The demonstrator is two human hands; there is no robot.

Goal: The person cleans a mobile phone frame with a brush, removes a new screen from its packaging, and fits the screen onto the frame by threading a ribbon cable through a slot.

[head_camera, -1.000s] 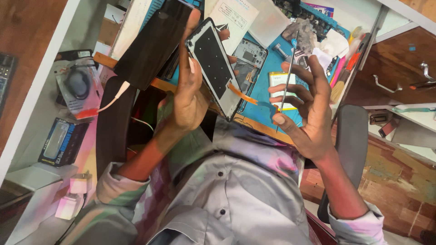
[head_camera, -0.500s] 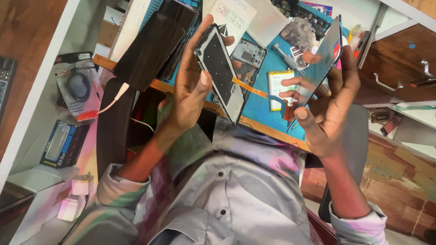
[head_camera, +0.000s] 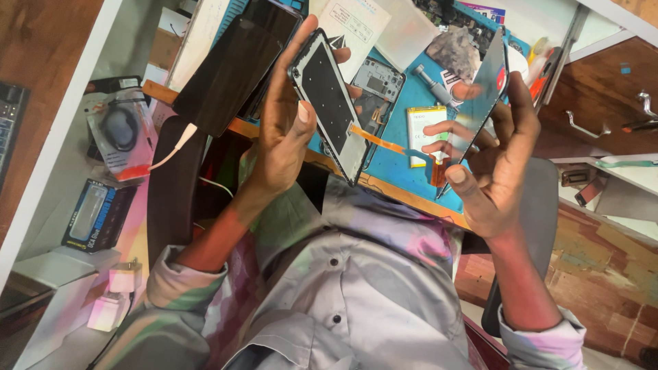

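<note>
phone frame (head_camera: 329, 103) is gripped edgewise by left hand (head_camera: 284, 133) fingers; glossy screen panel (head_camera: 480, 96) is pinched by right hand (head_camera: 497, 175) fingers.

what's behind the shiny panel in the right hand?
Behind the reflective panel held by the right hand: the blue mat, a battery beside it, and loose parts. Whatever lies directly behind the panel is covered; its surface shows only reflected fingers.

Landmark: mat (head_camera: 401, 161). The frame (head_camera: 329, 103), held in the left hand (head_camera: 281, 137), stands over the mat's left edge. The panel (head_camera: 480, 103), held in the right hand (head_camera: 497, 175), stands over its right part. The battery (head_camera: 419, 130) lies on the mat between them.
</note>
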